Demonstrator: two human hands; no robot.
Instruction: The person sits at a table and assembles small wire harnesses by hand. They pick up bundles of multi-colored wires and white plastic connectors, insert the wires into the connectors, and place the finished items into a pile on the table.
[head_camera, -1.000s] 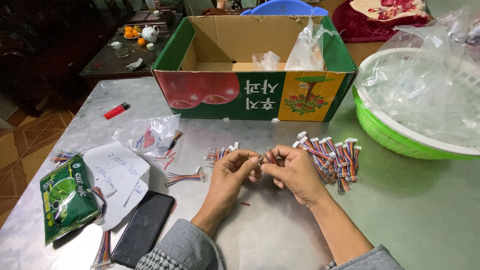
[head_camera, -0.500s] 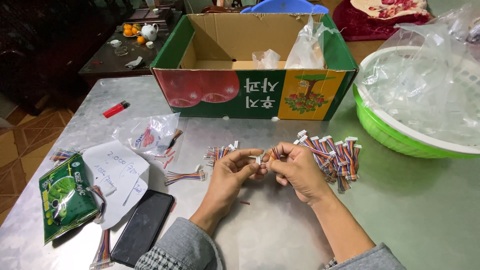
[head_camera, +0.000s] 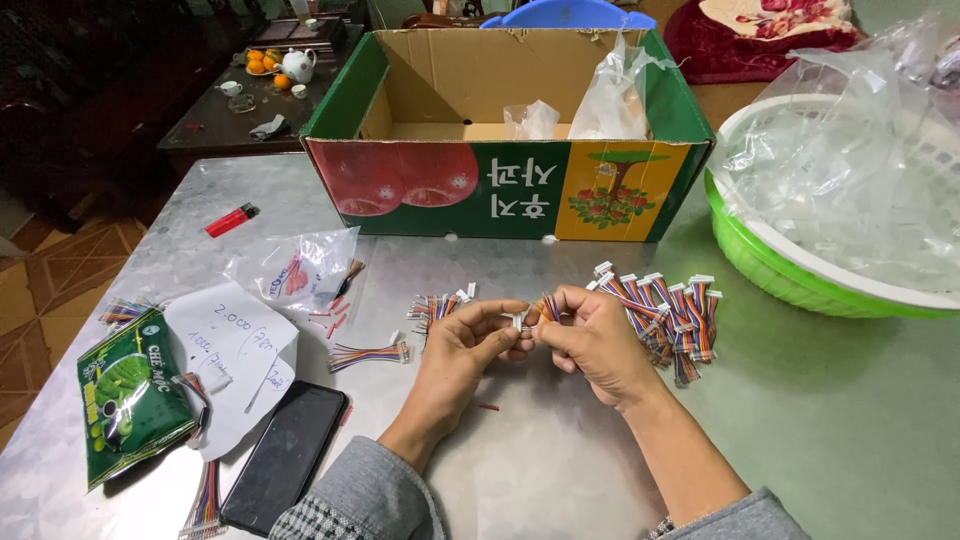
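Both hands meet over the metal table (head_camera: 800, 420). My left hand (head_camera: 465, 345) pinches the small white connector (head_camera: 519, 320) of a short multicoloured ribbon cable between thumb and fingers. My right hand (head_camera: 595, 340) grips the cable's striped wires (head_camera: 547, 306) just beside it. A pile of similar cables with white plugs (head_camera: 670, 315) lies right behind my right hand. A smaller bunch (head_camera: 438, 305) lies behind my left hand, and one loose cable (head_camera: 365, 354) lies to its left.
An open cardboard fruit box (head_camera: 500, 185) with plastic bags stands at the back. A green basket lined with clear plastic (head_camera: 800, 270) sits on the right. On the left lie a black phone (head_camera: 285, 455), white paper (head_camera: 235, 350), a green packet (head_camera: 125, 395), a clear bag (head_camera: 295, 268) and a red lighter (head_camera: 230, 220).
My hands stayed in the same spot, with small finger movements on the cable. The white connector now shows more clearly between my left fingertips.
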